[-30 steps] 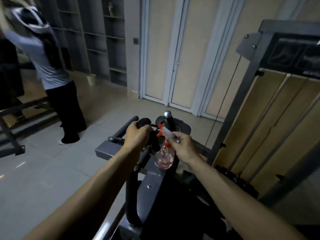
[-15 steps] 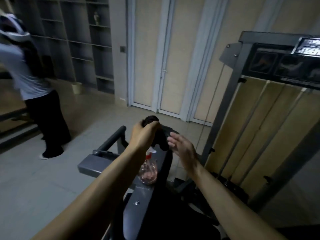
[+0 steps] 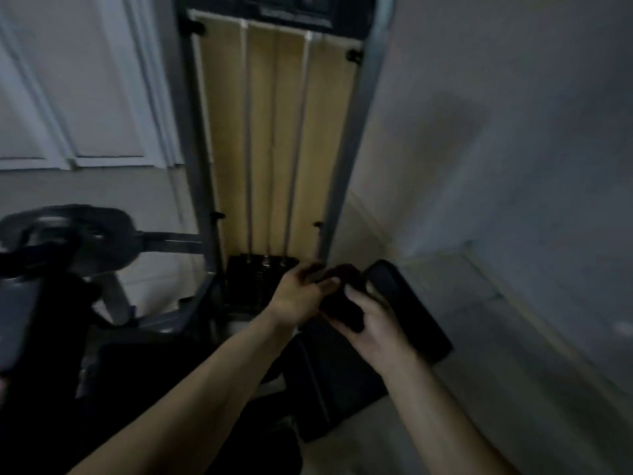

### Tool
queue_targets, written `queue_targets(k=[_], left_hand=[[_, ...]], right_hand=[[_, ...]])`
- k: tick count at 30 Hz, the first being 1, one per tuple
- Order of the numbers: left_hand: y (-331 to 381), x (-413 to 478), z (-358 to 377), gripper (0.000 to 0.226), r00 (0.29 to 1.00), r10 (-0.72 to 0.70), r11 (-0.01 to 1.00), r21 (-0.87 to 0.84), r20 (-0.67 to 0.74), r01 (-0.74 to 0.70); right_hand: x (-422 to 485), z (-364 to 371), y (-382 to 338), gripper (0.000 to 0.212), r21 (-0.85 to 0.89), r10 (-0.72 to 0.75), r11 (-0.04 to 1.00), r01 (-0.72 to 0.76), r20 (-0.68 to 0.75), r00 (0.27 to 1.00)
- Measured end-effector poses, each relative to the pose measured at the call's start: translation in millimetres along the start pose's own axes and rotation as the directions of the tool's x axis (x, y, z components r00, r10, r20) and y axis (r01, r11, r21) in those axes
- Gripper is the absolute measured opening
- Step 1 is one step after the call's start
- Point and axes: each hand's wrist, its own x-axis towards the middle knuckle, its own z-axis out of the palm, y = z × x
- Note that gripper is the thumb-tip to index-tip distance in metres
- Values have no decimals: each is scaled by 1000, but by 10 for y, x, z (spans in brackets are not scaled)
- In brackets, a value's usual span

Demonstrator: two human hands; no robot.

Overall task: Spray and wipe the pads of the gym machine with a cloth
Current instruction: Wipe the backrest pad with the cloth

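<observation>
A dark cloth (image 3: 342,311) is bunched between my two hands, low in front of the gym machine, in dim and blurred light. My left hand (image 3: 294,296) pinches the cloth's upper edge, its fingers curled in over the fabric, while my right hand (image 3: 375,325) grips the lower bunch with the thumb laid over the top and the fingers wrapped beneath. The two hands sit close together, touching through the cloth. Just to the right of them lies a long black pad (image 3: 409,311), angled away from me, its near side running beside my right hand; whether the cloth touches it I cannot tell. Directly beyond my left hand stands the dark weight stack (image 3: 255,272), from which pale guide rods (image 3: 247,132) rise in front of a yellow panel (image 3: 325,132), inside an upright grey frame (image 3: 358,132). At the left edge a round grey plate (image 3: 82,231) on an arm of the machine shows as a blur. White doors (image 3: 96,97) fill the upper left, a plain grey wall (image 3: 513,132) the right, and pale floor (image 3: 462,289) runs beside the pad.
</observation>
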Motion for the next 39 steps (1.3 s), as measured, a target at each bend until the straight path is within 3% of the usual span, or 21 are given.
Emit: queue_targets(k=[2, 3, 6, 9, 10, 12, 14, 21, 30, 32, 34, 39], left_hand=[[-220, 255, 447, 36, 996, -86, 996, 29, 29, 85], [-318, 365, 635, 34, 995, -104, 993, 64, 10, 103], [-672, 716, 1100, 25, 980, -187, 975, 107, -67, 193], [-979, 1049, 1467, 30, 966, -237, 955, 159, -103, 251], [-1083, 1157, 1562, 34, 962, -249, 949, 169, -110, 265], [-1287, 1340, 1720, 44, 955, -267, 938, 190, -131, 289], [-1427, 1486, 1794, 56, 955, -249, 935, 218, -161, 281], [-1638, 1760, 1788, 82, 955, -284, 901, 316, -87, 297], [-1676, 1801, 1656, 84, 946, -323, 881, 372, 22, 292], [-1662, 1779, 1597, 81, 953, -298, 874, 418, 57, 249], [-1690, 1771, 1503, 74, 958, -282, 886, 399, 60, 236], [-1909, 1823, 1217, 56, 976, -206, 892, 398, -69, 216]], right_hand=[[110, -652, -162, 65, -62, -26, 998, 15, -177, 984], [159, -966, -269, 67, -120, -53, 992, 21, -263, 963], [334, -1881, -569, 43, -416, -249, 907, 57, -425, 870], [527, -2431, -590, 39, -742, -520, 654, 145, -303, 798], [609, -2526, -480, 40, -823, -540, 545, 161, -197, 818], [722, -2651, -153, 48, -896, -425, 388, 216, 34, 905], [734, -2728, 29, 58, -886, -296, 380, 265, 155, 943], [1355, -2684, -285, 46, -842, -288, 361, 401, 308, 907], [2698, -1822, -680, 42, -852, -228, 128, 508, 473, 851], [2662, -1774, -689, 44, -842, -210, 58, 536, 514, 831], [2475, -1873, -721, 46, -815, -158, -77, 574, 578, 801], [1782, -2267, -773, 47, -558, 126, -435, 707, 739, 661]])
